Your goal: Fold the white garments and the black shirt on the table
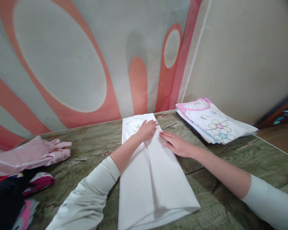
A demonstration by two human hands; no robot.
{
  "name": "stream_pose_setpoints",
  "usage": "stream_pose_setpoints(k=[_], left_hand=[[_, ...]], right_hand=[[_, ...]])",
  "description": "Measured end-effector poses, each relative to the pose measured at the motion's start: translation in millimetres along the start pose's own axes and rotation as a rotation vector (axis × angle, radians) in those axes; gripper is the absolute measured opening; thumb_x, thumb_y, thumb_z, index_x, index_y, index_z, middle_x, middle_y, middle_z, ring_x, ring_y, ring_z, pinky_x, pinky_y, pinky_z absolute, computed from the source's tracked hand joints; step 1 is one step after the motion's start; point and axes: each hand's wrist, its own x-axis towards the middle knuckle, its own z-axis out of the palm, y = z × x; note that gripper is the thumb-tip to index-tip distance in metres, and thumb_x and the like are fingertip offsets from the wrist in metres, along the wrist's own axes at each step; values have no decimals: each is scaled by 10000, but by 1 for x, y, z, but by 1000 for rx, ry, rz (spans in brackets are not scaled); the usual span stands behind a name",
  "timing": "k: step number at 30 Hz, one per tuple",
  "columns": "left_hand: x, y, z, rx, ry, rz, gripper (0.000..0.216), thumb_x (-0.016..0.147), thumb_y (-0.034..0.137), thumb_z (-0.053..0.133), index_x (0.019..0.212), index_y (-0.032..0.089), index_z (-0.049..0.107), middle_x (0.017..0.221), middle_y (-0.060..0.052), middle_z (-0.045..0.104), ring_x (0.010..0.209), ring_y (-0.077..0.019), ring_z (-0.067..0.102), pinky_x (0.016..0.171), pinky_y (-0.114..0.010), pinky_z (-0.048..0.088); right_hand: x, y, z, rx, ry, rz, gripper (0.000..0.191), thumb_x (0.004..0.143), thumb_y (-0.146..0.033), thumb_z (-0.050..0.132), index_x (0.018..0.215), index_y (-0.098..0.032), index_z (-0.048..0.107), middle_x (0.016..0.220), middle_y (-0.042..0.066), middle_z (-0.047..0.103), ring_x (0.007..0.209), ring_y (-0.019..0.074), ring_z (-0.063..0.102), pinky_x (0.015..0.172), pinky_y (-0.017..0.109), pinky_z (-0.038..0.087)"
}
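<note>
A white garment (144, 179), folded into a long panel, lies on the wood-patterned table in front of me, its wider end toward me. My left hand (147, 130) rests on its upper part, palm down with the fingers stretched out. On the garment's right edge lies my right hand (176, 143), flat, its fingertips pointing left toward my left hand. Neither hand grips the cloth. A crease runs down the middle of the garment, and the exact kind of garment cannot be told.
To the right stands a stack of folded shirts (206, 119), the top one white with pink trim and flowers. A pink garment (31, 155) and dark clothes (9, 198) lie heaped at the left. A patterned wall (120, 48) borders the table's (91, 137) far edge.
</note>
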Motion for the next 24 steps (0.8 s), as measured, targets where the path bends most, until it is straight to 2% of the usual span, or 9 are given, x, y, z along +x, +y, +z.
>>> stream_pose_setpoints(k=[2,4,7,10,14,17,20,24], left_hand=[[-4,8,6,39,-59,13,363,933,304,293,1234,220,478,1363,-70,425,1291,-225,303,1051,-478,183],[-9,10,12,39,-106,9,421,941,381,253,1297,231,420,1412,-75,359,1307,-236,278,1043,-477,195],[-16,9,20,29,-124,0,503,932,466,226,1372,238,317,1459,-76,267,1331,-241,228,1056,-453,171],[-18,7,24,33,-129,-6,528,925,489,220,1391,249,278,1474,-64,229,1343,-240,199,1065,-440,144],[-18,12,21,48,-121,-21,513,924,469,249,1377,236,310,1466,-69,253,1335,-236,224,1066,-442,147],[-24,24,11,85,-44,8,450,930,370,291,1334,191,378,1438,-87,312,1326,-222,245,1079,-433,124],[-46,40,-4,93,34,58,415,922,273,317,1317,171,390,1434,-97,317,1331,-211,233,1085,-419,125],[-105,60,-23,39,-23,36,456,911,265,337,1355,161,320,1465,-114,237,1347,-215,197,1074,-410,186]], right_hand=[[7,3,1,-40,-74,2,509,912,-336,343,1369,-112,348,1425,126,337,1319,244,277,1082,453,239],[1,-1,1,-70,-131,2,531,920,-365,327,1390,-119,310,1449,122,287,1335,245,239,1092,464,205],[-30,-17,-3,-81,-172,-15,539,928,-383,320,1418,-172,247,1480,83,212,1353,223,183,1110,456,145],[-72,-41,-10,-35,-227,-25,565,921,-394,359,1432,-222,188,1490,58,176,1360,214,154,1117,457,113],[-121,-74,-28,87,-313,-58,543,911,-341,412,1417,-266,227,1464,39,266,1351,206,187,1119,467,86],[-141,-91,-43,164,-362,-101,466,917,-268,404,1377,-288,334,1417,31,367,1325,192,269,1115,464,136],[-144,-96,-50,176,-322,-95,427,915,-248,403,1341,-275,406,1388,38,413,1310,192,304,1105,453,192],[-133,-96,-42,169,-248,-67,462,911,-303,418,1368,-268,358,1417,43,365,1319,202,283,1102,452,194]])
